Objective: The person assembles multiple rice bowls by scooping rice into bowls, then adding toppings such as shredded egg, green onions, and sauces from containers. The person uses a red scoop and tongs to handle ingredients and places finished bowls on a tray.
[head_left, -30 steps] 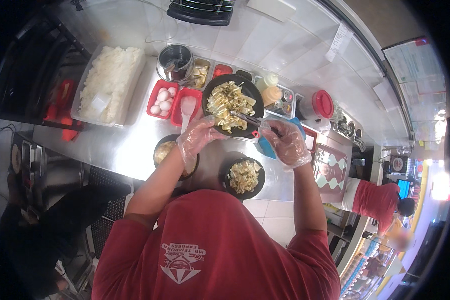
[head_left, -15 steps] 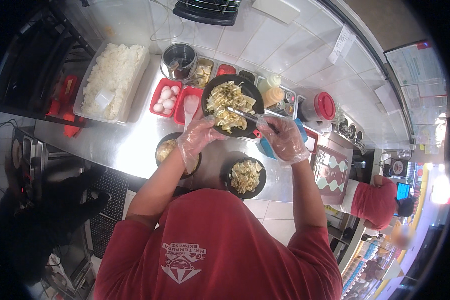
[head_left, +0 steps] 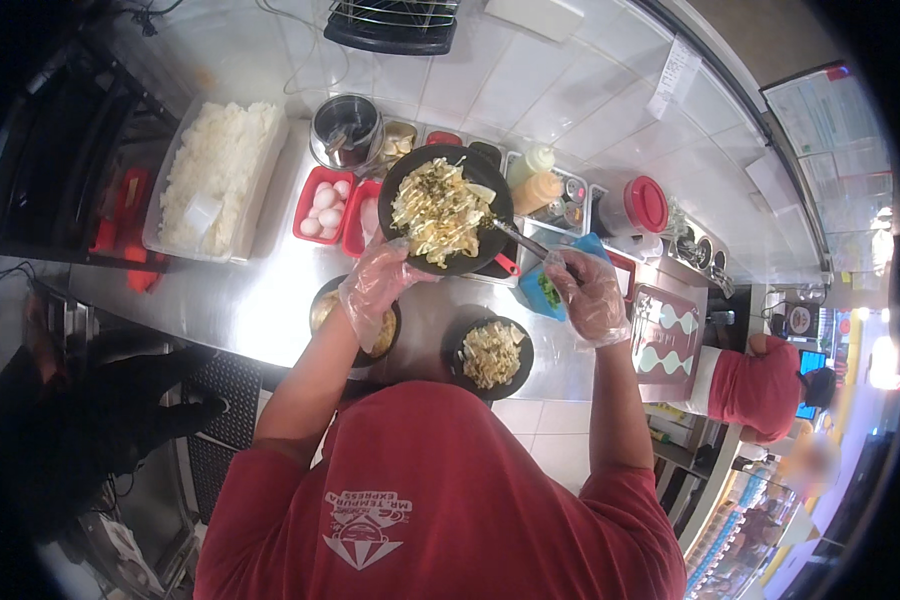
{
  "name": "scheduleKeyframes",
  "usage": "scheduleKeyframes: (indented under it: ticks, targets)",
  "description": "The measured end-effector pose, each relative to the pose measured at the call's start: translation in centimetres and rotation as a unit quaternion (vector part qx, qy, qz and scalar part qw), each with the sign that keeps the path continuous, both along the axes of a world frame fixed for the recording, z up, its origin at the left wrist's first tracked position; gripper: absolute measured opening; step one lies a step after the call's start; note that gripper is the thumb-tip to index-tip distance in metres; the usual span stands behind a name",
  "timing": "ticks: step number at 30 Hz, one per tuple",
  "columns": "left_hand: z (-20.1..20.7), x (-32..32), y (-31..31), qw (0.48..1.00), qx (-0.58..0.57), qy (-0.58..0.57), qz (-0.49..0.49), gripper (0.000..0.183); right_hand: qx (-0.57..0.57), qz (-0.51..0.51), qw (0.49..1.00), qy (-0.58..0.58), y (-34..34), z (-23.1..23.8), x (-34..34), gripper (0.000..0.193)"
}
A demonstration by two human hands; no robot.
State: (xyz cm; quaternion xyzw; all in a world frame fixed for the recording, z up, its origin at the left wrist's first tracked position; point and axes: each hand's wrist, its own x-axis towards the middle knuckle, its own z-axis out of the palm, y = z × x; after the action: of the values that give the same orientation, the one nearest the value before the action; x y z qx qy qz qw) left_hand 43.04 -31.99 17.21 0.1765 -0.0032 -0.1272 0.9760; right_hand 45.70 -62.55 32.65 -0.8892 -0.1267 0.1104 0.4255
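Note:
My left hand (head_left: 375,287), in a clear plastic glove, grips the near left rim of a black bowl (head_left: 394,180) above the counter. The bowl holds pale chopped food (head_left: 442,213) streaked with white sauce and dark green flakes. Gloved too, my right hand (head_left: 590,297) is closed on a long metal utensil (head_left: 522,239), possibly tongs; its tip reaches the food's right edge. Below are a second black bowl of similar food (head_left: 493,354) and another dark bowl (head_left: 387,335), partly hidden by my left forearm.
A tub of white rice (head_left: 220,165) stands at the left, beside a red bin of eggs (head_left: 324,205) and a metal pot (head_left: 346,132). Squeeze bottles (head_left: 537,193), a blue container (head_left: 542,290), a red-lidded jar (head_left: 646,205) and a brown tray (head_left: 664,340) line the right. Another person (head_left: 755,393) stands farther right.
The held bowl has shifted a little left in view. My right hand has moved right and down, drawing the utensil from the middle of the food to its right edge.

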Motion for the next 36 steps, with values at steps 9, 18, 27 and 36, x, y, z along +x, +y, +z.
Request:
scheduleKeyframes:
  ticks: [9, 18, 27, 36]
  targets:
    - [-0.1, -0.2, 0.3, 1.000, 0.008, 0.007, 0.010, 0.078, 0.027, -0.010, 1.000, 0.002, 0.0, -2.0, -0.1, 0.030]
    - [-1.0, -5.2, 3.8, 0.996, 0.034, 0.073, 0.046, 0.071, -0.114, -0.115, 0.983, -0.090, 0.5, -10.5, 9.0, 0.043]
    - [3.2, -11.5, 7.4, 0.988, 0.106, 0.071, 0.088, 0.072, -0.251, -0.192, 0.947, 0.063, 8.7, -17.9, 16.9, 0.053]
    - [-2.2, -13.3, 8.8, 0.995, 0.042, 0.088, 0.022, 0.078, 0.067, -0.292, 0.950, 0.085, -0.1, -12.8, -7.1, 0.034]
